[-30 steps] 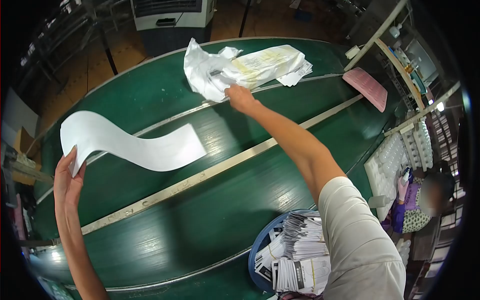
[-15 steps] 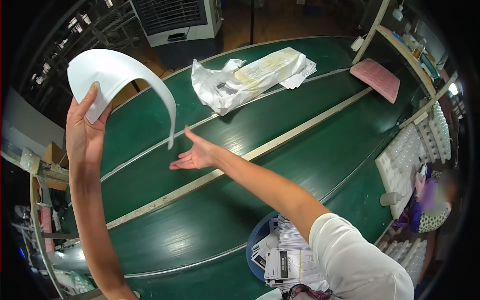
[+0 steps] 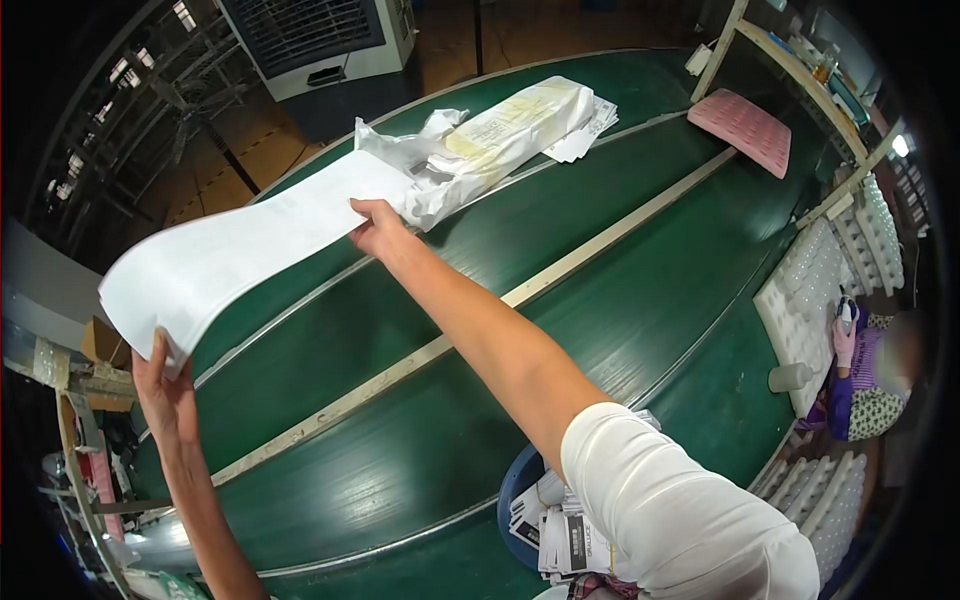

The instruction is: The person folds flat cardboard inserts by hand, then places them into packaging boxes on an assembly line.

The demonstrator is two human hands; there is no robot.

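Observation:
A long white paper sheet, or thin stack of sheets (image 3: 250, 235), spans between my two hands over the green conveyor table. My left hand (image 3: 165, 375) pinches its near left end, with the thumb on top, and the paper curls there. At the far right end my right hand (image 3: 378, 225) grips the edge between thumb and fingers. Just behind that end lies a torn white paper wrapper (image 3: 520, 125) with yellowish tape, and printed sheets (image 3: 580, 135) stick out from it.
A blue tub (image 3: 520, 490) holds bundled printed leaflets (image 3: 560, 540) at the front. Cream rails (image 3: 570, 275) cross the green surface (image 3: 400, 480). A pink tray (image 3: 745, 130) lies at the far right. White bumpy trays (image 3: 800, 290) and another person (image 3: 865, 370) are on the right; an air cooler (image 3: 320, 45) stands behind.
My right hand has moved from empty and spread to gripping the paper's far end. The sheet, earlier drooping in an arch, is now stretched out. My left hand has lowered.

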